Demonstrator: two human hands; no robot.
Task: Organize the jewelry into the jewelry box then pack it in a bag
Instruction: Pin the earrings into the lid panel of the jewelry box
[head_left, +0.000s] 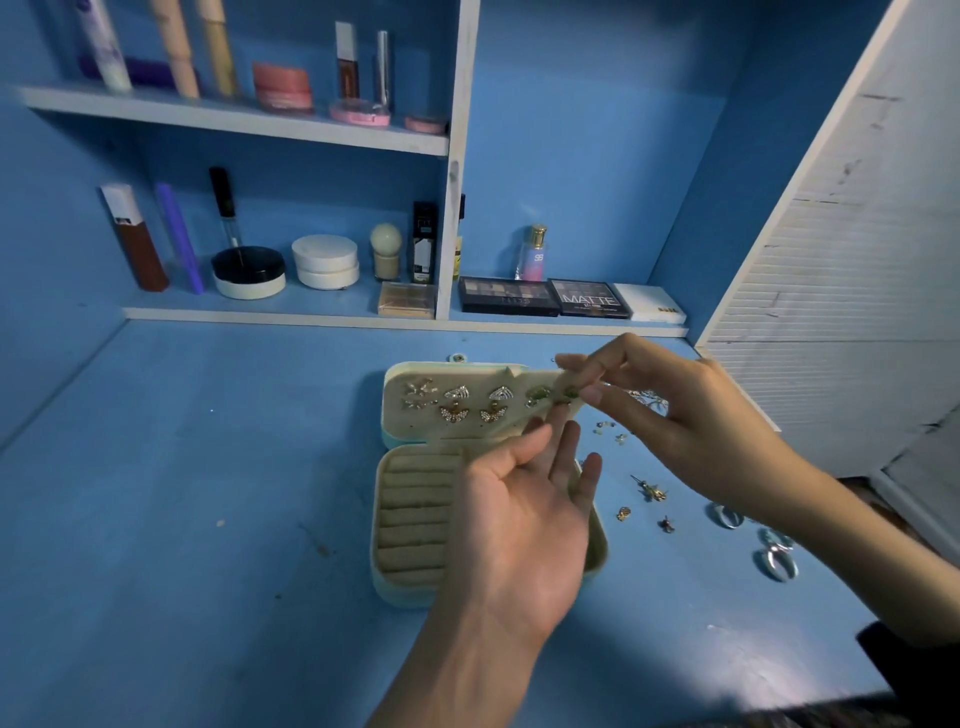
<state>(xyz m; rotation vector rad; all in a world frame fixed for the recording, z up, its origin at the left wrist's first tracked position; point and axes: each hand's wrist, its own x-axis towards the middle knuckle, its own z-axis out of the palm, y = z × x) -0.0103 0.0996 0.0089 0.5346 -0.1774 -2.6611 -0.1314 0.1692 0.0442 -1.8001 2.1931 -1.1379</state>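
The jewelry box (410, 519) lies open on the blue desk (208, 467), in the middle of the frame. Its lid (395, 410) is folded back toward the shelves.

On the beige inside of the lid, several earrings (457, 402) already sit in two rows, so this part of the work is well advanced. The padded rolls for rings in the lower half of the box look empty where they are visible. The left hand (519, 525) covers the other part.

The right hand (691, 415) is at the right end of the lid. Its fingers (592, 396) pinch a green earring (570, 392) there, and I think it is being fixed in place beside its pair. The left hand is palm up with released, nearly straight fingers, whose tips touch the lower edge of the lid and seem to support it.

Much is left, in my judgement. To the right of the box, some small studs (608, 426), a few gold earrings (649, 491) and silver rings (774, 561) lie loose on the desk. The box is not closed, and no bag is visible.
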